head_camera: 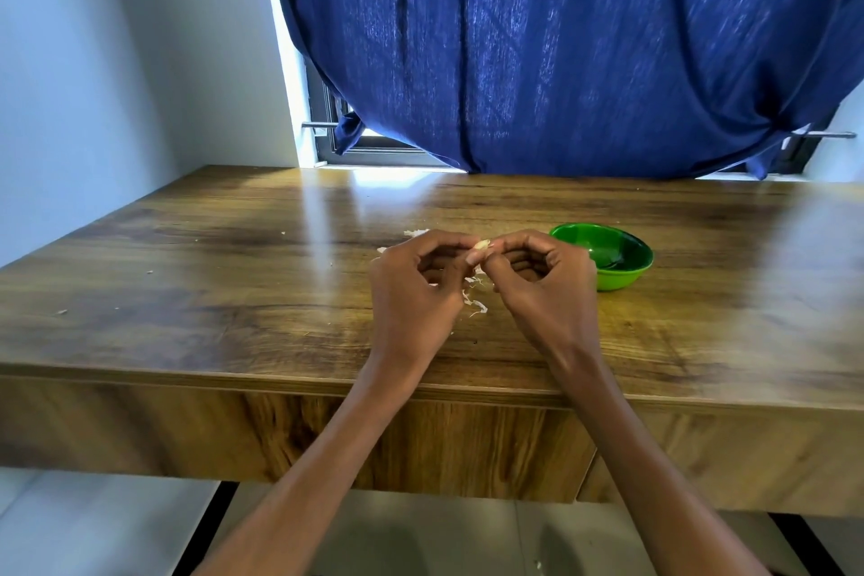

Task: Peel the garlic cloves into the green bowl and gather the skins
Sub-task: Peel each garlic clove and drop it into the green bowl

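Observation:
A pale garlic clove (482, 245) is held just above the wooden table (234, 276), pinched between the fingertips of both hands. My left hand (416, 290) grips it from the left with curled fingers. My right hand (542, 281) pinches it from the right. White garlic skins (476, 300) lie on the table under and between the hands, and a few more skins (416, 232) lie just beyond my left hand. The green bowl (622, 269) stands right of my right hand; I cannot tell what is inside.
A blue curtain (561, 47) hangs over the window behind the table's far edge. A wall (93, 61) stands at the left. Small skin crumbs (61, 312) dot the table's left side. The table's near edge runs under my forearms.

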A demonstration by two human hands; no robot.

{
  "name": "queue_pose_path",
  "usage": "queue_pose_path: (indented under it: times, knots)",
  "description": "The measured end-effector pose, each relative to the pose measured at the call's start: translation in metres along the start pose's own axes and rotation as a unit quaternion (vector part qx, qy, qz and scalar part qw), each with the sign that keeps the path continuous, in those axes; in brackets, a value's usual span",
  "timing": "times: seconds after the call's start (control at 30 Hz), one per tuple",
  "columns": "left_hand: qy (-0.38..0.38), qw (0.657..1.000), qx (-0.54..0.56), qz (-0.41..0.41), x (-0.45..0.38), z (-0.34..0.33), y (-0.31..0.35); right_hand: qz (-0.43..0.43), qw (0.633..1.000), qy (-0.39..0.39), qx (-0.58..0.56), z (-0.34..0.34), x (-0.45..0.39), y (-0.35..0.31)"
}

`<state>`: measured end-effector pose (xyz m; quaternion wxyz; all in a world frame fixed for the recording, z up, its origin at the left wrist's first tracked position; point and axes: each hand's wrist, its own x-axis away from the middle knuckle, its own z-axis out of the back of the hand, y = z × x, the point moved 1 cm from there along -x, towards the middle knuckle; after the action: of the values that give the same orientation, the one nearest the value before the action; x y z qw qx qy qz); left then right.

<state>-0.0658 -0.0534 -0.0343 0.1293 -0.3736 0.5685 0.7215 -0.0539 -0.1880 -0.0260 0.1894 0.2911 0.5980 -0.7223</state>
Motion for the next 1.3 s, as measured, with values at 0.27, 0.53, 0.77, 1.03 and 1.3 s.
queue_pose_path:
  times: [0.27, 0.53, 0.77, 1.03, 1.3]
  knots:
    - [0.008, 0.994, 0.058, 0.09, -0.004, 0.001, -0.003, -0.004, 1.0, -0.01, 0.004, -0.003, -0.001, 0.006]
    - [-0.007, 0.962, 0.173, 0.209, -0.007, 0.002, -0.006, -0.052, 0.998, -0.019, -0.013, -0.003, -0.004, 0.01]
    - [-0.011, 0.957, 0.183, 0.225, -0.007, 0.003, -0.006, -0.075, 0.995, -0.047, -0.041, -0.003, -0.003, 0.01]
    - [-0.012, 0.966, 0.163, 0.202, -0.006, 0.004, -0.006, -0.062, 0.995, -0.065, -0.051, -0.001, -0.001, 0.006]
    - [-0.009, 0.976, 0.121, 0.179, -0.005, 0.002, -0.005, -0.075, 0.996, -0.048, -0.021, -0.003, -0.002, 0.01]
